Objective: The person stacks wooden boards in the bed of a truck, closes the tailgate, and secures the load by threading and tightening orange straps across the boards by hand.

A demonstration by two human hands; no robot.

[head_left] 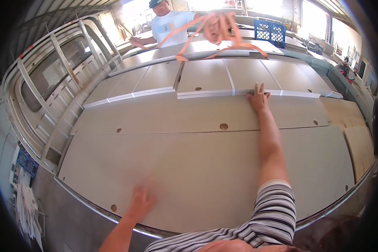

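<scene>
Left hand: the left hand (142,200) is low in the picture, flat and open on the big board (206,168). It looks blurry. It holds nothing.
Right hand: the right hand (258,99) is stretched far out, with the arm straight. The fingers are spread open. The fingertips (262,87) touch the near edge of the small panels (206,77). It grips nothing.
Big board: it is pale and flat and lies in the truck bed (92,210), filling most of the space. It has a few small round holes, and a thin line runs across it from side to side.
Small panels: these pale, flat pieces lie in rows on top, farther from the person than the big board. Their white edges show.
Orange strap: a tangled orange strap (216,29) is up in the air over the far end of the stack.
Other person: a person in a white shirt (169,25) stands on the far side, with arms spread out.
Blue crate: a blue crate (271,31) sits behind the stack, to the right.
Truck cab: the back of the cab (50,80), with its window, is on the left.
</scene>
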